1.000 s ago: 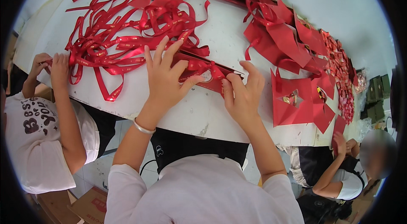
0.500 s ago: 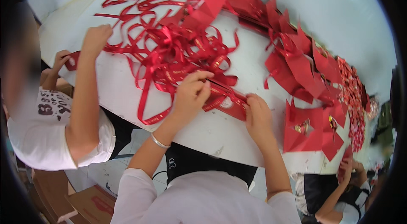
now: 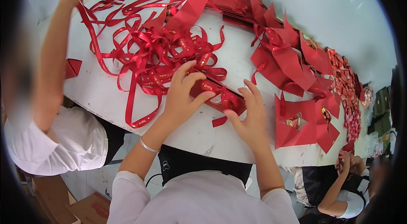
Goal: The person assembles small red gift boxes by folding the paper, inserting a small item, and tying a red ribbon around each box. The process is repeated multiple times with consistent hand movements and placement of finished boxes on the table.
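At the near edge of the ribbon heap (image 3: pixel 163 48), head view, lies a ribbon-wrapped red card box (image 3: pixel 238 104). The left hand (image 3: pixel 181 99), thumb and fingers parted, spans its heap-side end; the right hand (image 3: pixel 251 122) spreads around the other, contact unclear. Snagging the ribbon tail (image 3: pixel 219 122) could twist it askew.

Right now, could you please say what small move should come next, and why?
Perhaps the right hand should pinch the glossy red ribbon tail: it sticks out past the near edge of the narrow red card box, close beside that hand.
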`<state>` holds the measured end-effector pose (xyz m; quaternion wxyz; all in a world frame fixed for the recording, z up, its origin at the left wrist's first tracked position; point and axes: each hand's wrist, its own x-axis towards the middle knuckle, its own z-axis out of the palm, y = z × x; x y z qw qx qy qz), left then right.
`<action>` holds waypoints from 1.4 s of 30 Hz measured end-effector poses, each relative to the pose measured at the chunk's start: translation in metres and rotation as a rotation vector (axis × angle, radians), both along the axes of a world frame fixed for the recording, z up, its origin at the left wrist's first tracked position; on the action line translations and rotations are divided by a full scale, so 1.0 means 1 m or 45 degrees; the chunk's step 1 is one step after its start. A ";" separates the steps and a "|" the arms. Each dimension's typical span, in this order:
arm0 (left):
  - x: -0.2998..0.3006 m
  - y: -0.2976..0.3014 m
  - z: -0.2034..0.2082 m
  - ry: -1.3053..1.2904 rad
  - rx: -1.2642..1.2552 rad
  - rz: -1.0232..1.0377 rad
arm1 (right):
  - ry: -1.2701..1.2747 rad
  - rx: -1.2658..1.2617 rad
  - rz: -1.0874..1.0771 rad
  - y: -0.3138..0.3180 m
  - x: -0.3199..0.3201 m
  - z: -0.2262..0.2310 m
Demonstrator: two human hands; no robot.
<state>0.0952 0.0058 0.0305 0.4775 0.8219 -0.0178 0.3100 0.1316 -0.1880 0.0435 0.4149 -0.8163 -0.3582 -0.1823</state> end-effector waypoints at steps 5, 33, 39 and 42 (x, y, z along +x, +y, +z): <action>0.010 0.001 -0.007 0.112 0.201 -0.007 | -0.202 -0.152 -0.055 0.008 0.011 -0.019; -0.072 0.013 -0.027 0.081 -0.100 0.039 | 0.262 -0.293 -0.066 -0.032 -0.041 0.079; -0.077 0.016 -0.047 0.140 0.240 0.104 | 0.325 -0.264 0.250 0.020 0.049 0.092; -0.074 0.017 -0.047 0.156 0.231 0.088 | 0.405 -0.281 0.351 0.087 0.111 0.083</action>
